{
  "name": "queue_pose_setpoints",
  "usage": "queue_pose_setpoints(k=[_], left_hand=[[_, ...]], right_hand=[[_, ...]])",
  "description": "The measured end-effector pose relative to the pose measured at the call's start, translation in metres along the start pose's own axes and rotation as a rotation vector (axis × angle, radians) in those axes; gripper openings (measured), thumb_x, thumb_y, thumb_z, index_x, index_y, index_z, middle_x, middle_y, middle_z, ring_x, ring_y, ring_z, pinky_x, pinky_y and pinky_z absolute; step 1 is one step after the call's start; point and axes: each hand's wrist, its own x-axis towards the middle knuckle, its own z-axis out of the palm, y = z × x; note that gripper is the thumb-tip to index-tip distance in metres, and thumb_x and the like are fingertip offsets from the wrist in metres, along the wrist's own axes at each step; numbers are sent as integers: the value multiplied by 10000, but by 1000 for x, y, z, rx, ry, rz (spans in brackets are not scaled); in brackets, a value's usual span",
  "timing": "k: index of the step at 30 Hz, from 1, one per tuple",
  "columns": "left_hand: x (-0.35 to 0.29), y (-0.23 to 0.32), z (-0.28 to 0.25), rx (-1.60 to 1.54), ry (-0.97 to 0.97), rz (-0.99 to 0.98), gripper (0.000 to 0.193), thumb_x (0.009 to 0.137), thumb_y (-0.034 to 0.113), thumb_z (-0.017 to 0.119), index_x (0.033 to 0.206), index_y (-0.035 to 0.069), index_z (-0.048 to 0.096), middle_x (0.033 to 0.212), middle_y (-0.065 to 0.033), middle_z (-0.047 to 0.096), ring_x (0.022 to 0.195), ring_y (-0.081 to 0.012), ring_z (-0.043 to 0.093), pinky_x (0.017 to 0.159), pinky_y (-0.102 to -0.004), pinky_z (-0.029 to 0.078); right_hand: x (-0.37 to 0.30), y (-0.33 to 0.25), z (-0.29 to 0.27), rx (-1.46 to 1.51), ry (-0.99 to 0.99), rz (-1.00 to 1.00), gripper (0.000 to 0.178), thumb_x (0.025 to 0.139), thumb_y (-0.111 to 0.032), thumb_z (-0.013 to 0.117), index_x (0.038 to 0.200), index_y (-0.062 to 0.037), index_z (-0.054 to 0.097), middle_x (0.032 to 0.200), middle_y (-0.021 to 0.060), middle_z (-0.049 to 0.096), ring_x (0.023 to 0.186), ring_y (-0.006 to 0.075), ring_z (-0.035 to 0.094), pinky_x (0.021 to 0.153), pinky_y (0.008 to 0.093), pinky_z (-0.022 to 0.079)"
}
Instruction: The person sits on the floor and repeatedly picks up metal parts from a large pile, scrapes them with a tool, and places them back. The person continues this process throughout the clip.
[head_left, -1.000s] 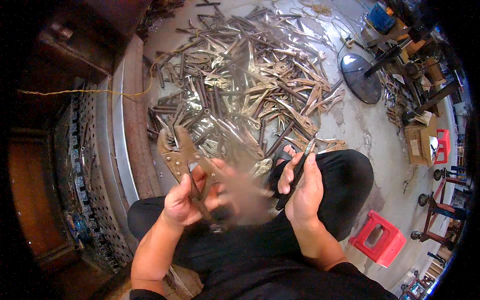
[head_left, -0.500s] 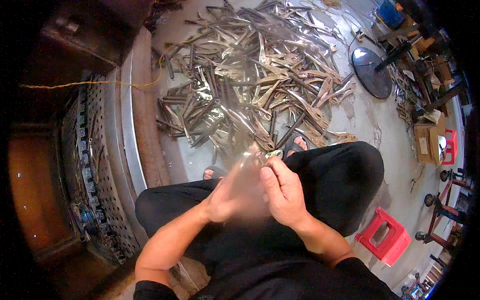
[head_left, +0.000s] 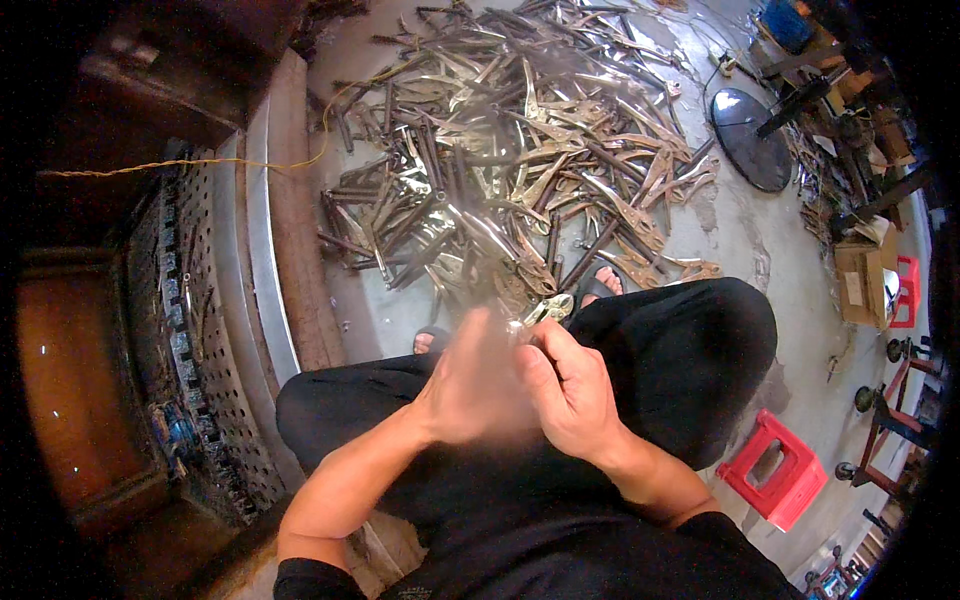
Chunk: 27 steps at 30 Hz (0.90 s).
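Note:
My right hand (head_left: 575, 390) is closed, its thumb lying along the bent fingers. It grips locking pliers (head_left: 548, 308), whose shiny metal jaws stick out beyond the fingers, while the handles are hidden. Close by on the left, my left hand (head_left: 465, 385) is held upright with its palm side toward the right hand. A hazy blur covers its fingers and the space between the hands, so whether it touches the pliers cannot be made out. Beyond both hands, a large heap of metal locking pliers and dark handle parts (head_left: 570, 160) spreads over the floor.
Left of my knees runs a metal-edged ledge (head_left: 268, 250) beside a perforated panel (head_left: 222, 330). A yellow cord (head_left: 200, 162) crosses it. On the right are a red plastic stool (head_left: 775, 470), a round black base (head_left: 750, 140), a cardboard box (head_left: 862, 282) and a wheeled frame (head_left: 885, 405).
My left hand has risen slightly, its blurred fingers now reaching higher beside the right hand. The right hand keeps its grip on the pliers. The whole view has shifted a little.

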Motion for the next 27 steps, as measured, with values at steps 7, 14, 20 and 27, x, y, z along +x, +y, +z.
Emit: queue_pose_setpoints(k=[7,14,20,27], left_hand=[[6,2,5,129,25,57,289,755,148,755,862,16,520,861,-161,470,784,-356,456,684,-449,348],[9,13,6,241,71,109,324,698,196,771,858,23,549,877,-182,515,820,-380,488,697,-471,364],[-5,-7,12,170,102,64,609,633,249,830,1096,6,517,966,-188,546,881,-393,527,791,-453,424],[-3,4,-12,417,-8,-156,658,708,226,786,1215,-18,444,1053,-209,523,1026,-395,549,881,-495,445]], right_hand=[[-1,-3,-5,9,-37,94,229,987,-238,576,1026,-13,606,833,265,647,797,473,658,658,503,505],[-4,-5,5,18,-38,303,215,973,-206,545,997,-3,609,919,291,640,864,463,656,694,498,511],[-16,26,21,335,14,118,327,1106,-299,423,1150,-13,576,765,-27,524,527,40,426,456,202,353],[0,18,22,944,239,585,368,1087,-467,398,1056,-143,569,769,-41,517,513,65,425,461,215,339]])
